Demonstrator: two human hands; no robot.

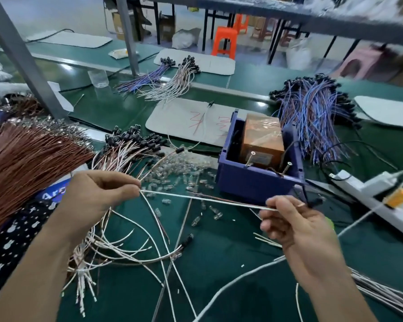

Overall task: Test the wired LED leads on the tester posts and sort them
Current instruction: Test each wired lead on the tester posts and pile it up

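Lead (pixel 207 199) stretches taut between both hands: left hand (pixel 96 196) pinches one end, right hand (pixel 291 219) pinches the other, near the blue box (pixel 254 180).

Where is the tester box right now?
The tester box sits inside the blue bin, right of centre in the head view, just beyond the right hand and left of the blue wire pile.

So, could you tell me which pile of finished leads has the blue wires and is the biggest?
The large blue-wired pile right of the purple tester box; the far blue bundle is much smaller.
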